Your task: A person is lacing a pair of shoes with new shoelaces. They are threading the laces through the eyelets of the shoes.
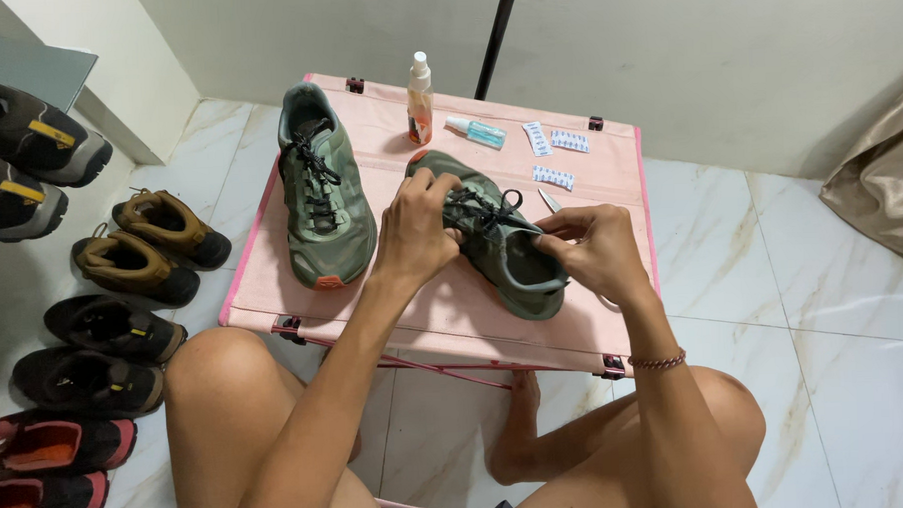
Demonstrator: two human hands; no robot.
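Two olive-green sneakers with black laces lie on a small pink folding table point(443, 309). The left sneaker point(321, 188) rests untouched, toe toward me. The right sneaker point(512, 262) lies angled, heel toward my right side. My left hand point(415, 225) presses on that sneaker's forefoot and pinches the black laces point(485, 213). My right hand point(591, 249) grips the sneaker's tongue and collar near the lace ends. Both hands are closed on this shoe.
At the table's back stand an orange spray bottle point(419, 103), a small lying blue bottle point(477, 132), several white sachets point(554, 175) and a pair of scissors partly hidden. Several pairs of shoes point(121, 256) line the tiled floor at left. My bare knees frame the table's front.
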